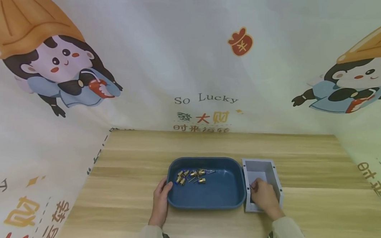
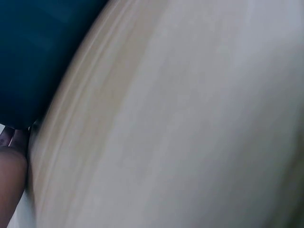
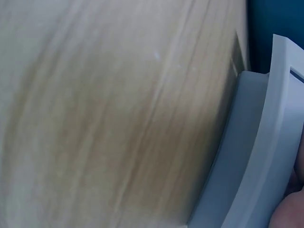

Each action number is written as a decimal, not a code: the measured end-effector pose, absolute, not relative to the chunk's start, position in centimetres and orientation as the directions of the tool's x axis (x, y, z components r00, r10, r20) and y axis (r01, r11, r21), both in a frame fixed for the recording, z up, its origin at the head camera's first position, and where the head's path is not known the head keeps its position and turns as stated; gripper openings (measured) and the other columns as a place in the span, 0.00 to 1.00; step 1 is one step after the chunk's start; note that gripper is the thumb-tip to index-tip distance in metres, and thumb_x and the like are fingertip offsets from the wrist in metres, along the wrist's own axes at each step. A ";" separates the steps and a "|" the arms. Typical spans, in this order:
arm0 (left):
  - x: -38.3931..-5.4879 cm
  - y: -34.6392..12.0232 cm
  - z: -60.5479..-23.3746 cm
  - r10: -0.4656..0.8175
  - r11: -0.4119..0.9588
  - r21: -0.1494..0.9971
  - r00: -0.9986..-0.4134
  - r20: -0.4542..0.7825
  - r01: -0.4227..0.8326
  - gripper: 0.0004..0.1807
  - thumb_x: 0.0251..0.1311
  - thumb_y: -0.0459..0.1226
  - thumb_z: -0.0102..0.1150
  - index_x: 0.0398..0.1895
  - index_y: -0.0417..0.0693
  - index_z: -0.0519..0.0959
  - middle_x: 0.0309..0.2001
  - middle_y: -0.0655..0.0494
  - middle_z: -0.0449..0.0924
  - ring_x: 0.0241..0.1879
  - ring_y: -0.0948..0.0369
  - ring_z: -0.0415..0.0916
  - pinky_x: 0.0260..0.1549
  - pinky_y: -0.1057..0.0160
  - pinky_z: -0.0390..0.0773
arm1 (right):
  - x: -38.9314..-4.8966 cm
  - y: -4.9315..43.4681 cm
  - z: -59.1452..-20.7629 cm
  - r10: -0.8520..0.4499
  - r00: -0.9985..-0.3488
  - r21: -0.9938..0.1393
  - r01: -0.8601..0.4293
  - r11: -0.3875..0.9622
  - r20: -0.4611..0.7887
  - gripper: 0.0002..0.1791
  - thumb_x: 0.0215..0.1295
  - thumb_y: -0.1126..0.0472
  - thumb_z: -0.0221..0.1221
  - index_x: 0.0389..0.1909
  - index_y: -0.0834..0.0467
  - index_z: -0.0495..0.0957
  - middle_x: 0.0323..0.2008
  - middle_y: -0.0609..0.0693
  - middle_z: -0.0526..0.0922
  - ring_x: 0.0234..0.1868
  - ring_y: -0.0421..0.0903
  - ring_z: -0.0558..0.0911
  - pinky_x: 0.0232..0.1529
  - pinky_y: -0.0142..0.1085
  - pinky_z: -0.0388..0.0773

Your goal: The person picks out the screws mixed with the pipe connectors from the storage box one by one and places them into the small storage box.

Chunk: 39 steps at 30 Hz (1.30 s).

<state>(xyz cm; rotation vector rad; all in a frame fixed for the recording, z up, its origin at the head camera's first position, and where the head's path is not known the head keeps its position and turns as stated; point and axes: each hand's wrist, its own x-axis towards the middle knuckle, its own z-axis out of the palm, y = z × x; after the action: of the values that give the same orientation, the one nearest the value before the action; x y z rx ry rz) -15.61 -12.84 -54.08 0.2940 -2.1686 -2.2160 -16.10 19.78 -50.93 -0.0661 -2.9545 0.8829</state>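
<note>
Several brass-coloured pieces (image 1: pixel 193 173) are lying seemingly gathered in the blue tray (image 1: pixel 221 191), left grip (image 1: pixel 160 199) clamping its rim, while work is apparently remaining inside the grey box (image 1: pixel 260 165), the right grip's (image 1: pixel 265 196) hold being impossible to tell.

One blue tray (image 1: pixel 224 189) is resting on one table (image 1: pixel 212 225), with about ten overlapping brass-coloured fittings (image 1: pixel 201 181) lying inside, the exact count being unclear. Right of the tray, one grey box (image 1: pixel 258 165) is standing. Two hands (image 1: pixel 160 199) (image 1: pixel 266 197) are flanking the tray. Beyond it, two printed cartoon figures (image 1: pixel 61 64) (image 1: pixel 363 77) and one printed red pouch (image 1: pixel 240 42) are showing.
</note>
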 end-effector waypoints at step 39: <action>-15.8 -13.0 -54.0 -0.174 -0.032 0.992 -0.976 -0.129 -0.126 0.25 0.69 0.40 0.46 0.65 0.36 0.66 0.63 0.39 0.70 0.64 0.48 0.66 0.64 0.57 0.62 | -16.0 19.4 -48.3 0.058 -0.995 -0.587 -0.001 0.809 0.081 0.03 0.52 0.70 0.55 0.28 0.64 0.76 0.22 0.52 0.79 0.24 0.46 0.77 0.25 0.37 0.74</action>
<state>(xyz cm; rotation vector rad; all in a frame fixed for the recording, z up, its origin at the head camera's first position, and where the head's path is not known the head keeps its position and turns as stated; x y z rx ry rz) -15.77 -13.01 -54.01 0.3345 -2.1611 -2.2079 -16.01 19.36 -48.32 -0.0462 -2.8971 0.9405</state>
